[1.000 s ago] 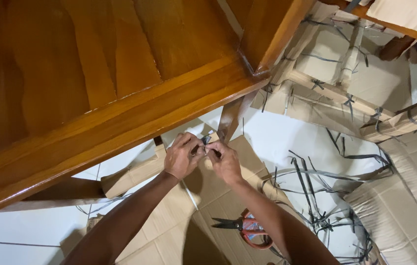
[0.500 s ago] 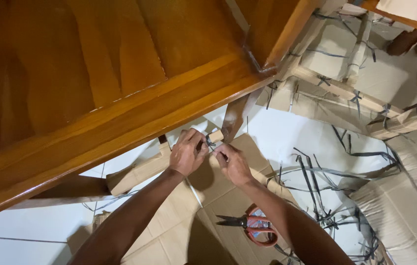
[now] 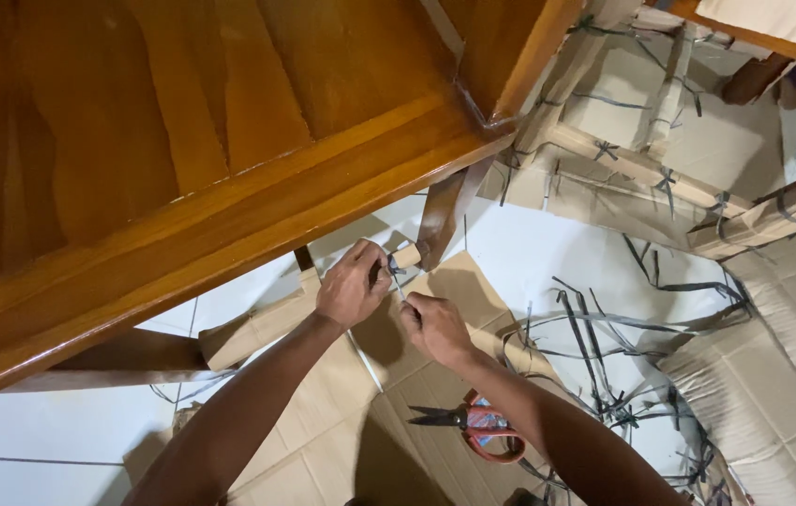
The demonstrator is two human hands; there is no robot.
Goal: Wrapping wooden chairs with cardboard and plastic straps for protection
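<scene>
Under the edge of a glossy brown wooden table [image 3: 229, 215], the left hand [image 3: 351, 286] is closed around a cardboard-wrapped table leg [image 3: 405, 255] while the right hand [image 3: 435, 328], just near of it, pinches a thin dark plastic strap [image 3: 398, 281] taut between them. Orange-handled scissors [image 3: 473, 426] lie on flattened brown cardboard [image 3: 323, 412] nearer, partly behind the right forearm; the strap's knot is too small to make out, and the tabletop hides most of the leg

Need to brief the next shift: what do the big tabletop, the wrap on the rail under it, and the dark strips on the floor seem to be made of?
Tabletop: varnished wood, by its orange-brown gloss and grain. Rail wrap: tan corrugated cardboard, matte and creased. Floor strips: probably plastic packing strap, thin, flat, dark and curling. Left hand and right hand pinch a strap there.
</scene>
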